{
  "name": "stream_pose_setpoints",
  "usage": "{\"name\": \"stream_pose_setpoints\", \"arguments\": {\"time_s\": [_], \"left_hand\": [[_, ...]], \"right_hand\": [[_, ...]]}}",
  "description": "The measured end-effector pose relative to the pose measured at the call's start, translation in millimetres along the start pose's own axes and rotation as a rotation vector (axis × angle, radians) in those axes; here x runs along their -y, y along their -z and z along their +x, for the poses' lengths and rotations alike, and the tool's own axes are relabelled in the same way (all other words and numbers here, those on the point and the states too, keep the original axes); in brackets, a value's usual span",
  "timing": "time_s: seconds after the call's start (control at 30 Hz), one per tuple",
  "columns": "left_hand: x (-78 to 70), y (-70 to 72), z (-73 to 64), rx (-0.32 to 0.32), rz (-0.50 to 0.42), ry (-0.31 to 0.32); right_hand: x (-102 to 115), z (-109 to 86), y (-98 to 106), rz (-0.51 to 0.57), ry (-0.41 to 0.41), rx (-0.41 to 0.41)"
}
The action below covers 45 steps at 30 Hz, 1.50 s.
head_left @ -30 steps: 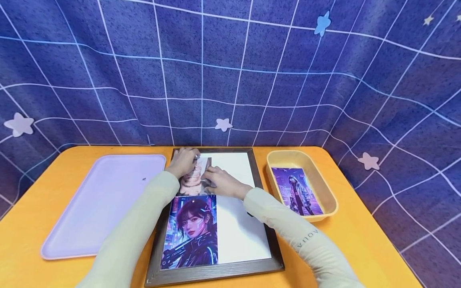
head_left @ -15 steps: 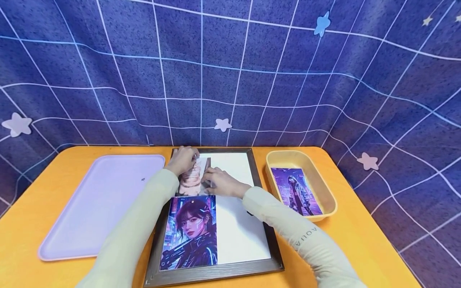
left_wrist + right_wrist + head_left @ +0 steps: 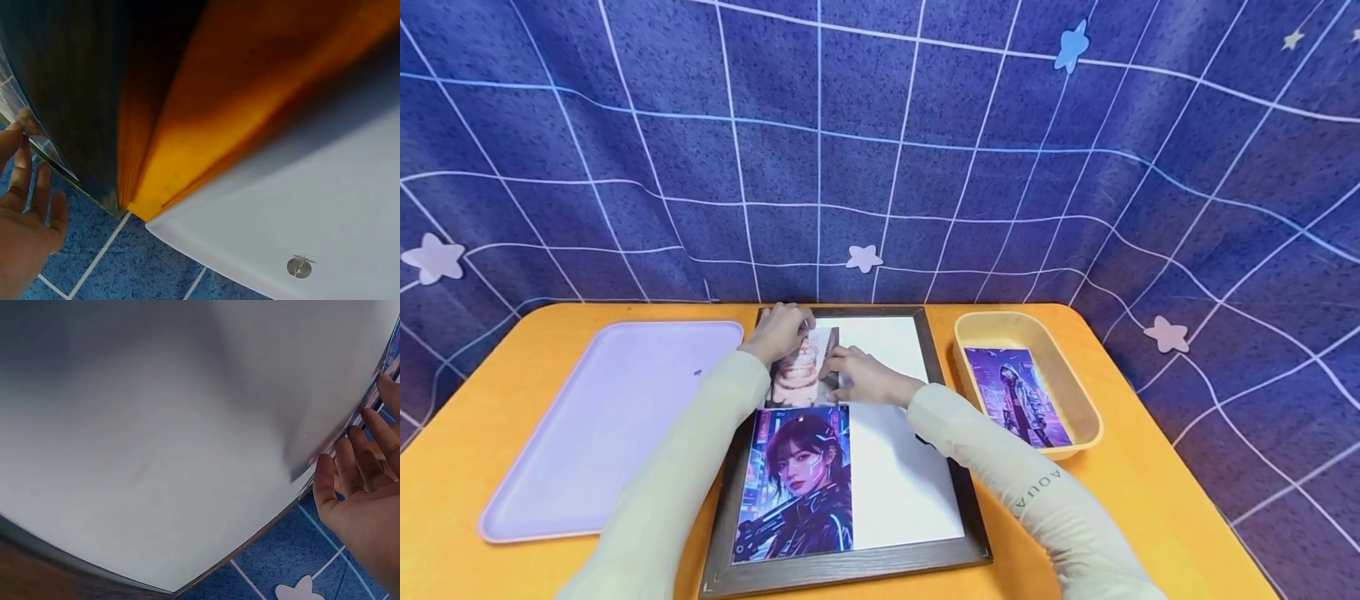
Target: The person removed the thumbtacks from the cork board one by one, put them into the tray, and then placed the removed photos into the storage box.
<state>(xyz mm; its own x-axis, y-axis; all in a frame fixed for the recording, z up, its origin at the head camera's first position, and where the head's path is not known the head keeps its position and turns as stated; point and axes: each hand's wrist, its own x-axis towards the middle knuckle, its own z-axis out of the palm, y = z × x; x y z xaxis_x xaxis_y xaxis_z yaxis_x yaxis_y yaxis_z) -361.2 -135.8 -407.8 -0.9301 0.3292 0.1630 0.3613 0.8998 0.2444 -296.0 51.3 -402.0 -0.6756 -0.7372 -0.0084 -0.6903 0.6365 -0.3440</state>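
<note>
In the head view a dark wooden frame [image 3: 850,568] with a white board [image 3: 904,483] lies in the middle of the table. My left hand [image 3: 780,332] rests at the upper left corner of a pale pink and grey picture card [image 3: 797,379]. At that card's right edge my right hand [image 3: 868,377] touches it with loosely bent fingertips. The card lies on the board's upper left part. Directly below it is a second picture card [image 3: 797,483], showing a dark-haired figure with a gun. My hands hide part of the upper card.
Left of the frame lies a lavender tray [image 3: 602,433] with a small metal piece [image 3: 299,267] on it. On the right stands a yellow bin [image 3: 1078,396] holding a purple picture card [image 3: 1018,396]. A blue curtain [image 3: 880,167] hangs behind the orange table [image 3: 1157,492].
</note>
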Motion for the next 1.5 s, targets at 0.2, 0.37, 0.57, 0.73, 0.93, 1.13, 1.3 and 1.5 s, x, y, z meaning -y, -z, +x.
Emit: {"name": "stream_pose_setpoints", "arguments": {"time_s": [0.2,0.37,0.57,0.73,0.93,1.13,1.3,1.5], "left_hand": [[5.2,0.2,-1.0,-0.004,0.007,-0.046],[6.0,1.4,-0.2,-0.008,0.026,-0.087],[5.8,1.4,0.6,0.003,0.074,-0.093],[6.6,0.9,0.9,-0.004,0.092,-0.112],[7.3,1.0,-0.1,-0.017,0.098,-0.112],[6.1,3.6,-1.8,-0.006,0.098,-0.092],[6.1,4.0,-0.9,0.006,0.093,-0.092],[4.8,3.4,0.0,0.010,0.091,-0.103]], "right_hand": [[0.7,1.3,0.8,-0.003,0.021,0.006],[1.0,1.7,1.9,-0.012,0.037,0.004],[1.0,1.9,2.1,-0.018,0.042,0.007],[0.0,2.0,2.3,-0.010,0.038,0.007],[0.0,2.4,2.2,-0.007,0.041,0.005],[1.0,2.5,2.5,-0.017,0.053,0.003],[1.7,2.5,2.6,-0.014,0.054,0.000],[2.4,2.1,3.4,-0.002,0.047,0.007]]}}
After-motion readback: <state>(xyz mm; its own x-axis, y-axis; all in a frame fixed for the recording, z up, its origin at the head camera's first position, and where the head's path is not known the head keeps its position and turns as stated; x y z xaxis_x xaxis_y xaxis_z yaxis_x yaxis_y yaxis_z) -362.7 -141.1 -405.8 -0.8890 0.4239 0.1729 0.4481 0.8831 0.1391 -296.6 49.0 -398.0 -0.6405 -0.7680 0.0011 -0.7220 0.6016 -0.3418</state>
